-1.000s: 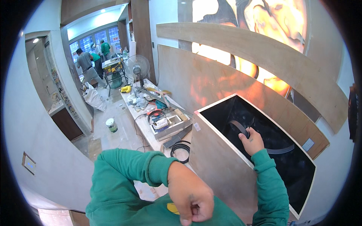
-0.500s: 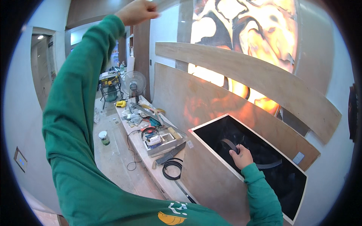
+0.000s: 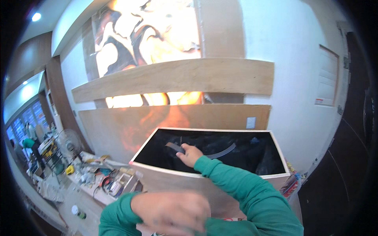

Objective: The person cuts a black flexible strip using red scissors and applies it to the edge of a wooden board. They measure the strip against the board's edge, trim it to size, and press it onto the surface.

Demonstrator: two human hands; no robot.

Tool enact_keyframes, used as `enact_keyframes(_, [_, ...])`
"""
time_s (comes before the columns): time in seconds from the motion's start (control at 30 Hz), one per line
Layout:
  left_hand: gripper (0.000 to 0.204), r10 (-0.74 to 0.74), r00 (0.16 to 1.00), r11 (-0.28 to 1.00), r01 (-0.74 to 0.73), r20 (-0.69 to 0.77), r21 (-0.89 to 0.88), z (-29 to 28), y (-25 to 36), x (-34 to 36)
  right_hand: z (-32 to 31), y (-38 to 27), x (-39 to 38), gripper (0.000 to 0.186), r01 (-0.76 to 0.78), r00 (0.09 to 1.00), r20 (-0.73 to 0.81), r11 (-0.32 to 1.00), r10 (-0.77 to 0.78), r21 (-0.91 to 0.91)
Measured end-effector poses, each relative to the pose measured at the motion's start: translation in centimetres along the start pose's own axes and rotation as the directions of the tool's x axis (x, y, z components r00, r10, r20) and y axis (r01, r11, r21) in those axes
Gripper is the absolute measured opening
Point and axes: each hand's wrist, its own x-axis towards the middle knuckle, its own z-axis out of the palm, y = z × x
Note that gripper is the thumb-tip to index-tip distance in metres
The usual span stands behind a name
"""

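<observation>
My right hand (image 3: 191, 154) is closed on a thin, flexible dark strip with a brownish face (image 3: 173, 147). One end curls up past the fingers, and a greyer length (image 3: 223, 152) arcs out on the other side of the hand. This hand is over the black area of a large wooden box (image 3: 212, 170) with pale bare edges. Whether the black is a top face or a deep inside I cannot tell. My left hand (image 3: 171, 210) is low in front of my body, nearer to me than the box. Motion smears its fingers, and nothing in it can be made out.
Two wooden boards, one long and narrow (image 3: 177, 76), one wider (image 3: 232, 117), stand behind the box before a bright patterned panel (image 3: 165, 35). At left is a low bench cluttered with tools and offcuts (image 3: 114, 183), a fan (image 3: 69, 143) and a white-lidded jar (image 3: 78, 211) on the floor.
My left hand has dropped from high at the upper left to low in front of me. The view has swung right. The right hand still grips the strip over the box.
</observation>
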Motion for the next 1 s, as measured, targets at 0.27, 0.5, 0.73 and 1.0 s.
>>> enact_keyframes(0.27, [0.011, 0.158, 0.969, 0.915, -0.216, -0.190, -0.341, 4.4, -1.9, 0.0, -0.6, 0.0, 0.1, 0.040, -0.020, 0.999, 0.042, 0.999, 0.018, 0.036])
enact_keyframes(0.5, [0.010, 0.299, 0.366, 0.947, -0.230, -0.881, 0.226, 4.4, -1.7, -0.6, 0.6, 0.3, 0.4, 0.039, 0.015, 0.999, 0.037, 0.999, -0.017, 0.046])
enact_keyframes(0.73, [0.020, 0.420, 0.460, 0.813, -0.573, -0.783, 0.099, 2.9, 1.7, 4.1, 0.4, 0.5, 0.1, 0.031, 0.084, 0.994, 0.063, 0.989, -0.092, 0.119])
enact_keyframes(1.0, [0.031, 0.265, 0.636, 0.759, -0.601, -0.725, -0.250, 5.6, -1.0, 5.1, 0.5, -0.7, 0.0, 0.033, 0.047, 0.996, 0.078, 0.999, -0.048, 0.016])
